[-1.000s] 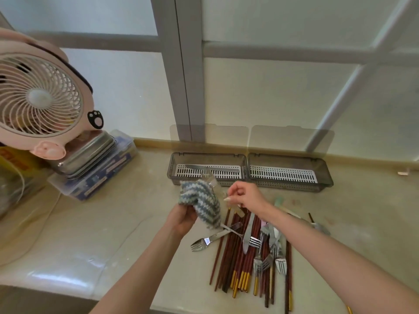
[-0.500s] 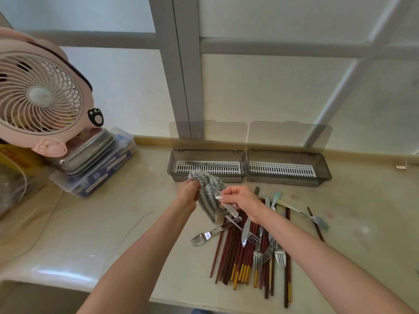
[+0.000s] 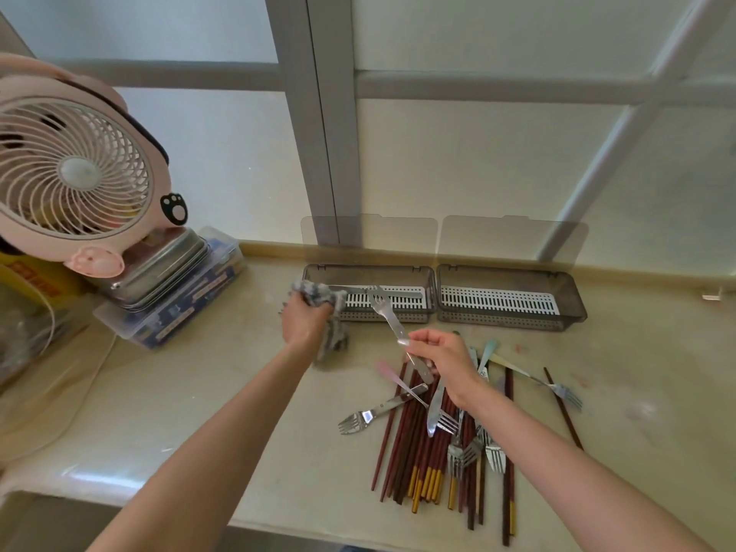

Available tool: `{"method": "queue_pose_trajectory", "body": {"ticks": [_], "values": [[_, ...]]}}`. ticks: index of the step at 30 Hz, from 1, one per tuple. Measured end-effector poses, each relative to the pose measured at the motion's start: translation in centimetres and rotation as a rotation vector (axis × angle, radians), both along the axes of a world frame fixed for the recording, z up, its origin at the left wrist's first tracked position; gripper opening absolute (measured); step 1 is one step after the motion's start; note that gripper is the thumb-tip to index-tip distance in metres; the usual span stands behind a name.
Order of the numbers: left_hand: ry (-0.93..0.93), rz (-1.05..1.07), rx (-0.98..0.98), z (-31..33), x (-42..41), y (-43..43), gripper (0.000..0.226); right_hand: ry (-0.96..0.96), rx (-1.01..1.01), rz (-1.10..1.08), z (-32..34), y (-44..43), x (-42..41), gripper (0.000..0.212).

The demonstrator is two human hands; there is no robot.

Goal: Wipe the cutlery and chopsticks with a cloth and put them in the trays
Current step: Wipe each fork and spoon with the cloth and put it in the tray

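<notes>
A pink fan (image 3: pixel 75 173) stands well to the left of the left hand (image 3: pixel 304 322), which grips a bunched grey cloth (image 3: pixel 318 292) just at the left end of the left tray (image 3: pixel 366 268). A knife (image 3: pixel 382 292) lies in that tray. The right hand (image 3: pixel 442 358) pinches a fork (image 3: pixel 384 310) by its handle, the prongs over the left tray. Under and behind this hand, chopsticks (image 3: pixel 402 444) and more forks (image 3: pixel 462 452) lie heaped on the table (image 3: pixel 199 412). The right tray (image 3: pixel 509 322) sits beyond the right hand.
</notes>
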State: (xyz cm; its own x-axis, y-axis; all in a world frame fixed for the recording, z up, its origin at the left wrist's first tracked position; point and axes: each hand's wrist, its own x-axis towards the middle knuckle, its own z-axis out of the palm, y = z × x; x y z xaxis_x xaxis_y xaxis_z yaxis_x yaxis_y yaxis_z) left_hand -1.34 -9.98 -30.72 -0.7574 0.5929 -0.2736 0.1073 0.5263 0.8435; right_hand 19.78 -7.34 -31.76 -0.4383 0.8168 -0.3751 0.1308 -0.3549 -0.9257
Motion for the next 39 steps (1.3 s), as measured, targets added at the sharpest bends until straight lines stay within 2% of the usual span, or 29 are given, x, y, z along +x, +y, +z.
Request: {"method": "queue_pose_trajectory", "body": {"ticks": [2,7,9,13,16,19,21,27,33,36,39], "values": [[-0.088,-0.154,-0.049,0.1,1.8,-0.2,0.026,0.048,-0.054,0.023,0.1,0.0,-0.6,0.007],[-0.713,-0.327,0.086,0.6,2.9,-1.2,0.035,0.064,-0.082,-0.011,0.1,-0.2,-2.2,0.004],[-0.798,-0.406,0.165,0.3,2.8,-1.9,0.034,0.066,-0.062,-0.053,0.2,-0.1,-2.3,0.003],[-0.834,-0.377,0.261,0.0,3.1,-2.1,0.022,0.048,-0.019,-0.009,0.3,-0.4,-2.7,0.003],[-0.961,-0.428,0.323,-0.1,3.1,-2.2,0.042,0.031,0.012,-0.086,-0.1,-0.4,-3.0,0.004],[-1.146,-0.382,0.453,-0.3,2.8,-2.7,0.036,0.022,0.024,-0.136,-0.5,-0.2,-3.2,0.003],[-1.13,-0.366,0.464,-0.5,2.7,-2.8,0.032,0.024,0.035,-0.157,-0.4,-0.3,-3.4,0.003],[-0.877,-0.399,0.335,-1.1,3.1,-2.3,0.031,0.036,0.023,-0.338,-0.7,-0.9,-3.5,0.008],[-0.788,-0.371,0.197,-1.0,3.6,-1.9,0.012,0.018,0.027,-0.075,-0.9,-1.2,-2.8,0.001],[-0.729,-0.341,0.145,-0.6,3.8,-1.6,0.007,0.015,0.023,-0.045,-0.9,-1.0,-2.8,0.006],[-0.733,-0.189,0.163,-0.3,3.4,-1.1,0.005,0.074,0.005,0.074,0.0,-0.8,-2.5,0.017]]}}
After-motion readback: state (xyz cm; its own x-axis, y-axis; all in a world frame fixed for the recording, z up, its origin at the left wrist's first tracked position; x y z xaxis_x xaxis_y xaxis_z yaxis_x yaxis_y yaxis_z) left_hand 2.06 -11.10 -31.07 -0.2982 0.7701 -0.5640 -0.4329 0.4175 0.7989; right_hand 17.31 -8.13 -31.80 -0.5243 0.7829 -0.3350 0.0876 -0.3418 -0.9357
